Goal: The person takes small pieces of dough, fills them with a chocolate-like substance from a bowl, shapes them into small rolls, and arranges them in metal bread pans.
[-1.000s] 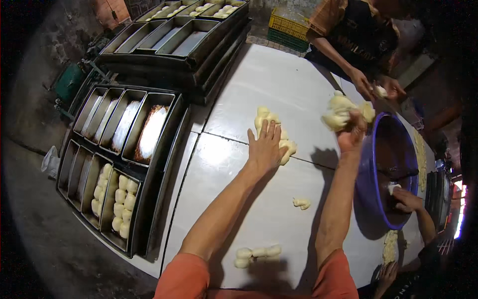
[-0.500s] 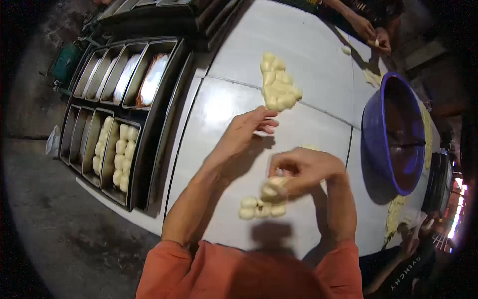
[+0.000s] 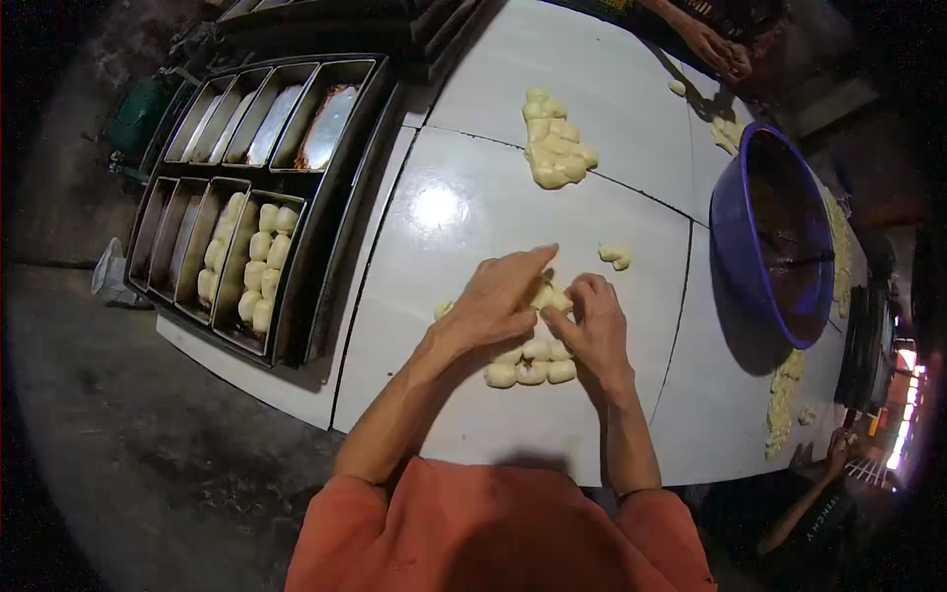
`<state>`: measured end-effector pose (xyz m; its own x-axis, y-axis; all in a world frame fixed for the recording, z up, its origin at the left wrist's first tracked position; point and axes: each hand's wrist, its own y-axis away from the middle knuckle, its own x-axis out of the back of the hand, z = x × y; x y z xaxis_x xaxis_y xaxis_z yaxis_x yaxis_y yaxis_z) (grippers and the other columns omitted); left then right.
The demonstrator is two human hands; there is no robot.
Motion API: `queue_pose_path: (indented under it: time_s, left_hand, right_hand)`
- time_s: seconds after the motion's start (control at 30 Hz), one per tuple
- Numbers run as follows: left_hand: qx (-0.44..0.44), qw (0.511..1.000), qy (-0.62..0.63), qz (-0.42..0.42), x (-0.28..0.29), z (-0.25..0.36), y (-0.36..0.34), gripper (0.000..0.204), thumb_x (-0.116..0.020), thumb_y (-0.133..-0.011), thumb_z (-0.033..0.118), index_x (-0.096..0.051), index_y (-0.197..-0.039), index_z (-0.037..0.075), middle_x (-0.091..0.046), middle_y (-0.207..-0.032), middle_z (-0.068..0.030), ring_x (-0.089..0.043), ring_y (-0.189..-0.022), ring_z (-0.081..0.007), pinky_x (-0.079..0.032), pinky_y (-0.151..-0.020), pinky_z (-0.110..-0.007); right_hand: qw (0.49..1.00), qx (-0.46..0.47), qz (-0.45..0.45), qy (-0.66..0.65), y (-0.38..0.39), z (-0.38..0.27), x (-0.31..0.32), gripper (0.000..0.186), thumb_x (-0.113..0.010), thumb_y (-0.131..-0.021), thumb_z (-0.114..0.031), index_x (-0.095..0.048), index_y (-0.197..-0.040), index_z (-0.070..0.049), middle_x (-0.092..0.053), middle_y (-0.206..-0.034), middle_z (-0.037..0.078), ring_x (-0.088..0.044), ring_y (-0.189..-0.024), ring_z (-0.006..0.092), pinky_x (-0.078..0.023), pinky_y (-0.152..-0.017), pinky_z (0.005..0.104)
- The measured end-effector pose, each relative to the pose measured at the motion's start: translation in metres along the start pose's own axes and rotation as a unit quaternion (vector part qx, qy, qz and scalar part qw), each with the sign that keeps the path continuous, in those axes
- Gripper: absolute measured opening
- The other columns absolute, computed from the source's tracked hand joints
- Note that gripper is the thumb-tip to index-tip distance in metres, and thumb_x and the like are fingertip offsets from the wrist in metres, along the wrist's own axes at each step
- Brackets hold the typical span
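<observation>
My left hand [image 3: 492, 301] bends over a pale dough piece [image 3: 549, 297] on the white tiled table [image 3: 454, 414], its fingers and thumb around the piece and partly hiding it. My right hand [image 3: 595, 331] grips the same piece from the right with curled fingers. Just below both hands lie short rolled dough pieces [image 3: 531, 371], bunched in rows. A small lump [image 3: 614, 257] rests above my right hand, another [image 3: 444, 310] is half hidden left of my left hand. A larger mass of dough [image 3: 556, 154] lies farther up the table.
Metal loaf tins [image 3: 314, 138] fill the left edge, some holding dough [image 3: 261, 276]. Stacked pans [image 3: 365, 25] stand behind. A purple basin [image 3: 730, 247] sits on the right, beside flattened dough [image 3: 784, 405]. Co-workers' hands [image 3: 720, 54] show at top right, another co-worker's arm [image 3: 799, 513] at lower right.
My hands have left the far dough and come down together over the nearer pieces. The lump my right hand carried earlier is no longer raised. The camera's view has shifted.
</observation>
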<state>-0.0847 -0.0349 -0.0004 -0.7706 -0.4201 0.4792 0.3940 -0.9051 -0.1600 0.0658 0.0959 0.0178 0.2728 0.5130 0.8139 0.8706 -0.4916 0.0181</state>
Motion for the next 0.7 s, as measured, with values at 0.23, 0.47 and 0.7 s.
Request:
queue_pose_path:
  time_s: [0.23, 0.47, 0.7]
  left_hand:
    - [-0.018, 0.996, -0.087, -0.014, -0.013, 0.007, 0.001, 0.042, -0.07, -0.082, 0.023, -0.069, -0.117, 0.0, -0.067, -0.093, -0.0138, -0.061, -0.097, -0.0323, -0.039, -0.099, -0.047]
    - [-0.045, 0.988, -0.145, -0.008, -0.02, 0.013, -0.003, 0.03, -0.073, -0.08, 0.032, -0.071, -0.089, 0.004, -0.063, -0.082, -0.0122, -0.061, -0.087, -0.0328, -0.041, -0.092, -0.046]
    - [-0.051, 0.968, -0.244, 0.021, -0.04, -0.002, -0.001, 0.009, -0.068, -0.08, 0.017, -0.07, -0.074, 0.011, -0.061, -0.076, -0.0076, -0.062, -0.082, -0.0287, -0.045, -0.093, -0.05]
  right_hand:
    - [0.804, -0.196, -0.012, -0.56, 0.001, 0.003, 0.005, 0.03, -0.057, -0.092, -0.008, -0.056, -0.121, 0.0, -0.063, -0.103, 0.008, -0.06, -0.092, 0.014, -0.052, -0.08, 0.032]
    - [0.777, -0.189, -0.103, -0.591, -0.003, 0.019, 0.006, 0.031, -0.066, -0.096, -0.015, -0.056, -0.121, 0.0, -0.06, -0.097, 0.003, -0.059, -0.086, 0.0107, -0.052, -0.078, 0.0273]
    - [0.871, -0.203, -0.096, -0.438, -0.009, 0.008, 0.012, 0.018, -0.067, -0.085, -0.012, -0.063, -0.097, 0.0, -0.058, -0.085, 0.002, -0.054, -0.074, 0.0103, -0.045, -0.063, 0.0258]
